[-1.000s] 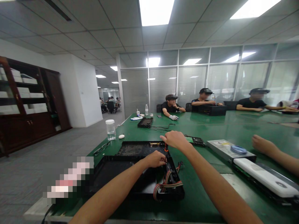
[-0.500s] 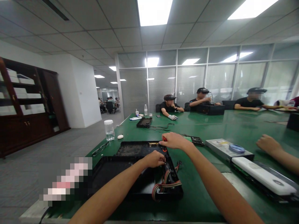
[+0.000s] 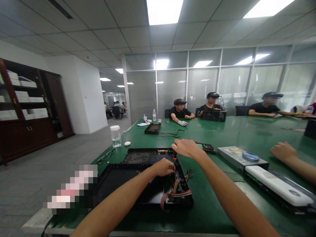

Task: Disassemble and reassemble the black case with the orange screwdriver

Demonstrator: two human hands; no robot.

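On the green table (image 3: 209,194) in front of me lies a black open case (image 3: 116,171) with a raised rim. My right hand (image 3: 187,148) is closed over the top of a screwdriver (image 3: 174,158) with a red and black handle, held upright above the case's right part. Just below it, my left hand (image 3: 164,167) pinches at the lower end of the screwdriver; what lies between those fingertips is hidden. Striped ribbon cables (image 3: 176,194) loop over the case's near right corner. Behind it sits a second dark panel (image 3: 145,156).
Right of the case are a metal drive-like box (image 3: 229,156) with a blue ring (image 3: 250,157) on it, a long white device (image 3: 278,186) and another person's hand (image 3: 283,152). A lidded jar (image 3: 115,136) and glasses (image 3: 106,156) lie left. Several people sit across the table.
My right hand has shifted slightly on the screwdriver handle, while my left hand stays in place. Across the table, a co-worker's black box has tilted and that person's hands have lowered.
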